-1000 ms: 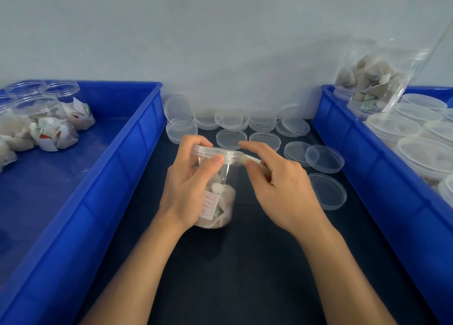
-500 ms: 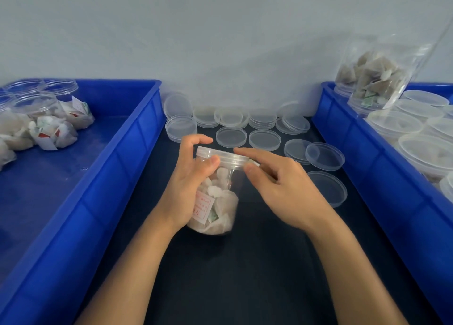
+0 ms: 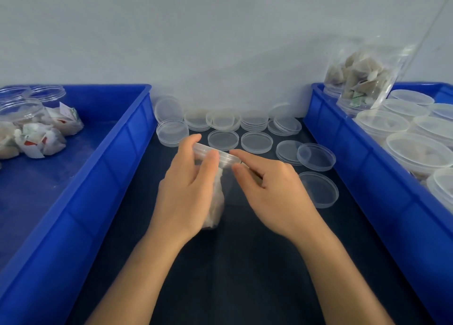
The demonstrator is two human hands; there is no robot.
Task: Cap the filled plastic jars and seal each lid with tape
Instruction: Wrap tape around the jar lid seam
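Observation:
A clear plastic jar (image 3: 221, 177) filled with small wrapped packets stands tilted on the dark mat, a clear lid (image 3: 224, 156) on top. My left hand (image 3: 188, 189) wraps around the jar's left side, thumb and fingers on the lid rim. My right hand (image 3: 272, 189) is at the lid's right edge, thumb and forefinger pinched at the rim; whether tape is between them I cannot tell. The left hand hides most of the jar's body.
Loose clear lids (image 3: 256, 142) lie in stacks and singly at the back of the mat. A blue bin (image 3: 103, 167) on the left holds jars lying on their sides. A blue bin (image 3: 348, 157) on the right holds several upright filled jars.
The jar has tipped and turned in my left hand, so its label is now hidden. My right fingers stay at the lid's right rim.

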